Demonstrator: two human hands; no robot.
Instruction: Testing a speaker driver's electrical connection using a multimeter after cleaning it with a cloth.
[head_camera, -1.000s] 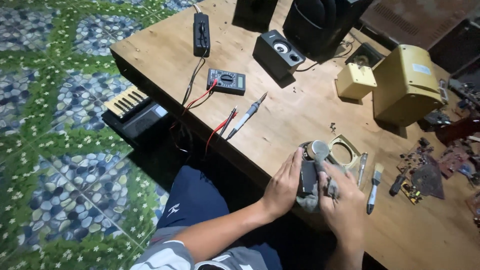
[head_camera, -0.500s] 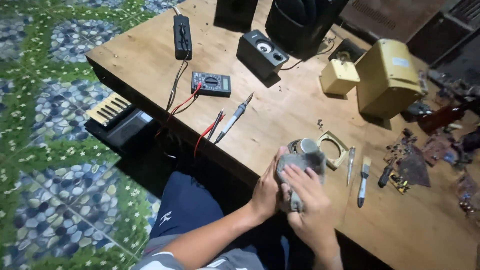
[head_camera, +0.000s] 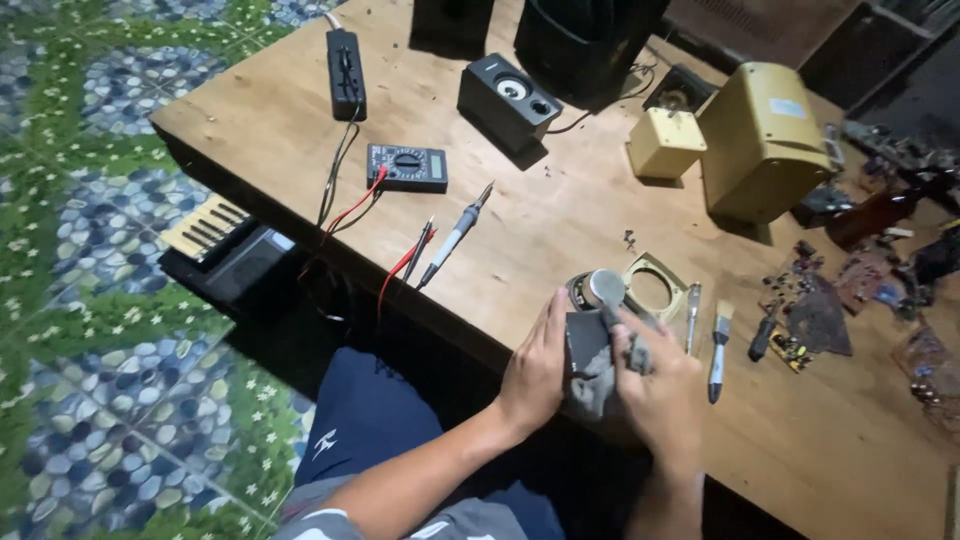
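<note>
Where the two hands meet: most of the speaker driver (head_camera: 598, 300) is covered, so only its round silver magnet end and a strip of dark rim show above the fingers.
Hidden: the cone side of the driver and how far the grey cloth (head_camera: 592, 375) wraps under it cannot be made out; the far right edge of the wooden table (head_camera: 300, 110) is cut off, and the circuit boards (head_camera: 815, 320) there blur into dark clutter.
Left hand: the left hand (head_camera: 538, 365) cups the driver's side, palm against it, fingers curled round in a grasp.
Right hand: the right hand (head_camera: 655, 385) is closed on the cloth, pressing it against the driver, thumb and fingers bunched.
Where it is: the driver is held just above the table's near edge, just beside the square yellow frame (head_camera: 655, 285).
Pointing: the magnet end faces up and away from the person; the axis tilts a little toward the far side of the table.
Beside the hands: a small paintbrush (head_camera: 718, 345) and a screwdriver (head_camera: 692, 315) lie to the right, both lengthwise toward the person.
Containers: the yellow speaker cabinet (head_camera: 765, 135) lies on its side, its inside not visible; a smaller yellow box (head_camera: 665, 140) stands just beside it.
Farther off: a black multimeter (head_camera: 407, 167) with red and black probe leads (head_camera: 415, 250), a soldering iron (head_camera: 455, 238), a small black speaker (head_camera: 505, 100), and a black power strip (head_camera: 346, 72).
Floor: a small keyboard (head_camera: 215, 240) sits under the table edge on the pebble-patterned floor (head_camera: 110, 330).
</note>
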